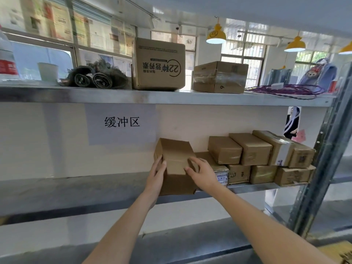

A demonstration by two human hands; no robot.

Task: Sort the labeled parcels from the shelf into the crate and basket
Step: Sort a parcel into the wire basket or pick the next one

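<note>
- Two hands hold one brown parcel [176, 164] at centre of the frame: left hand [155, 178] is curled round its left side w/ thumb on the top edge, right hand [202, 172] lies on its top right w/ fingers bent over the cardboard.
- Parcel is tilted, its front bottom corner is past the front edge of the middle shelf [76, 189]; if its back part touches the shelf I cannot tell.
- Just right of it, stack of parcels [262, 159] on the same shelf, in two layers; lower row has a white label [222, 177] near the right hand.
- Behind, on the wall at centre left, paper sign [122, 122] w/ three black characters.
- Upper shelf [133, 97]: printed carton [159, 64] at top centre, taped box [220, 77] right of it, dark rolled bundle [95, 78] to the left, white cup [48, 71] and bottle [6, 58] at upper left, purple cable [285, 90] at upper right.
- Yellow lamps [216, 35] hang at top right.
</note>
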